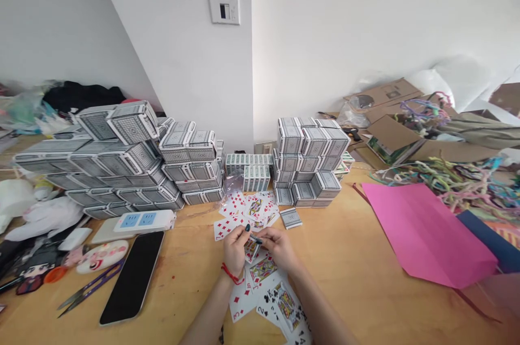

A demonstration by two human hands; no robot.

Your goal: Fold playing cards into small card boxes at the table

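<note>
My left hand (234, 253) and my right hand (278, 249) meet at the middle of the table, both closed on one playing card (252, 249). The card's upper edge looks bent over between my fingertips. Under and in front of my wrists lie loose face-up cards, among them a king of clubs (287, 307) and a three of diamonds (240, 304). Beyond my hands, more loose cards (233, 205) are spread face up. A single grey-backed folded piece (291, 218) rests on the wood to the right of them.
Stacked grey card blocks stand left (130, 166), centre-left (190, 161) and right (309, 155). Nearer on the left are a phone (132, 277), thread scissors (91, 288) and a power strip (146, 220). Pink paper (426, 231), pipe cleaners (450, 182) and a cardboard box (398, 139) occupy the right.
</note>
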